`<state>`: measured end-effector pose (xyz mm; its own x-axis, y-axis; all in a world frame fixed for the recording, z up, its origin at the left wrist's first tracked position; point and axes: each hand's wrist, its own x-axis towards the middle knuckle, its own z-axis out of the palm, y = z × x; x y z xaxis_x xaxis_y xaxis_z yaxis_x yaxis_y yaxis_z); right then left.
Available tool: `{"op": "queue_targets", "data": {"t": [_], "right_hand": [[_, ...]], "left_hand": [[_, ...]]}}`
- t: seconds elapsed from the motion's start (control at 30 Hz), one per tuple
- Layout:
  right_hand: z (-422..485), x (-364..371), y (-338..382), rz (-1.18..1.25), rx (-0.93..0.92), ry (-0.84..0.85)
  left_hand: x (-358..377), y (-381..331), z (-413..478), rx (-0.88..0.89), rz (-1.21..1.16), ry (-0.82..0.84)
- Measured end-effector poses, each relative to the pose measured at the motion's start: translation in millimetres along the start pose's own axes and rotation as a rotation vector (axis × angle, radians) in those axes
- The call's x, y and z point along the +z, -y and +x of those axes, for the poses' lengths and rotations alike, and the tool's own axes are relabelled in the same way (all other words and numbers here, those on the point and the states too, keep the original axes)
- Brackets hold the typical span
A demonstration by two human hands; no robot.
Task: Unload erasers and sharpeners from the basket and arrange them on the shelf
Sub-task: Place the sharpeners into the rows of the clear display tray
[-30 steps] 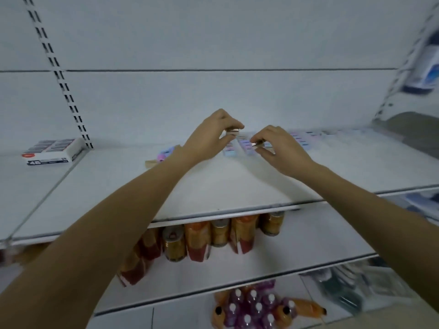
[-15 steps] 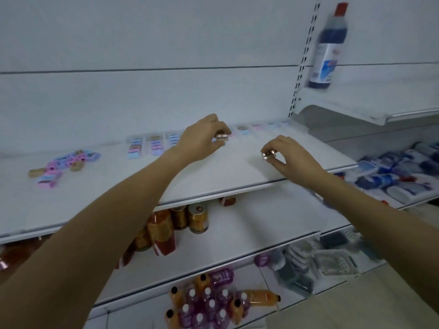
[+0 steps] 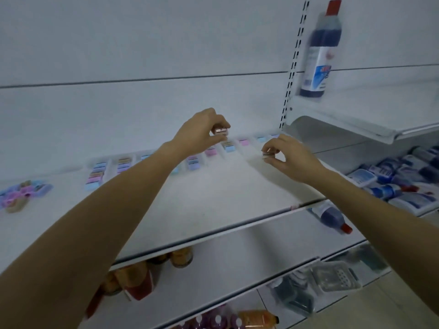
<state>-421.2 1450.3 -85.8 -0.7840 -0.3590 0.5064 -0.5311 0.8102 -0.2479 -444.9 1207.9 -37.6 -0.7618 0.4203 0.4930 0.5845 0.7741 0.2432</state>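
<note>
My left hand (image 3: 200, 131) pinches a small rose-gold metal sharpener (image 3: 221, 131) above the back of the white shelf (image 3: 202, 198). My right hand (image 3: 288, 157) pinches another small metal sharpener (image 3: 268, 153) just over the shelf, to the right. Rows of pastel erasers (image 3: 109, 170) in pink, blue and purple lie along the shelf's back, running from the left to behind both hands. A loose heap of erasers and sharpeners (image 3: 22, 194) sits at the far left. No basket is in view.
A blue bottle (image 3: 320, 53) stands on a higher shelf at the right. Blue-and-white packs (image 3: 399, 184) fill the right-hand shelf. Cans and bottles (image 3: 140, 279) sit on the lower shelves, with plastic baskets (image 3: 332, 276) at the lower right.
The view has swung to the right along the shelf. My right hand has moved right and nearer the eraser row with its sharpener. My left hand still holds its sharpener near the back.
</note>
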Motion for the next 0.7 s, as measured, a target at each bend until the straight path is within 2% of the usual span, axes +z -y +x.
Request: {"op": "queue_targets", "data": {"t": [0.17,0.37,0.57,0.7], "right_hand": [[27,9,-33,0.085,0.027,-0.016],[77,20,-63,0.099,0.033,-0.037],[102,35,-89,0.147,0.007,0.011],[102,43,-101,0.185,-0.006,-0.017]], "left_hand": [[20,3,29,-0.062,-0.099,-0.013],[55,-2,57,-0.155,-0.103,0.022],[92,-7,78,-0.409,-0.215,-0.09],[113,-16,84,-0.544,-0.171,-0.11]]}}
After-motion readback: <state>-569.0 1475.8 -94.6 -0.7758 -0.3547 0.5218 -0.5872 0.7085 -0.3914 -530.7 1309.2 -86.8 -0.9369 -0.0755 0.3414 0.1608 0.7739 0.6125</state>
